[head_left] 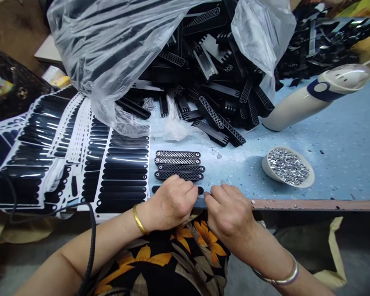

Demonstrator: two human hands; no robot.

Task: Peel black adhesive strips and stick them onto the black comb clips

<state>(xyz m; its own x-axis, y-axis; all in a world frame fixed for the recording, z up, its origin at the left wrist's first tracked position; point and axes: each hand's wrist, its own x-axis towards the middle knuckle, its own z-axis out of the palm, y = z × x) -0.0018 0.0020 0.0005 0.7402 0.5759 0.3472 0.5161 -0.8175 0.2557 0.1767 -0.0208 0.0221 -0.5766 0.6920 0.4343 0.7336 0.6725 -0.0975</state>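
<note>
Pressed down at the table's front edge, my left hand (178,201) is closed over a narrow black plastic bar (200,190) with rounded ends. Both ends of this bar stick out from under the hand, and its middle is hidden. Right beside the bar's right end, my right hand (229,209) has its fingers curled and pressed together; what they pinch, if anything, is hidden. Just beyond my hands, several black lattice-patterned bars (178,161) lie side by side, with small silvery spots at their ends.
Sheets of black rounded stickers (123,168) cover the left side. A plastic bag (120,53) spills a heap of black plastic parts (203,61) at the back. To the right are a bowl of small metal pieces (288,166) and a cream-and-blue handheld device (308,100). A black cable (92,242) hangs at left.
</note>
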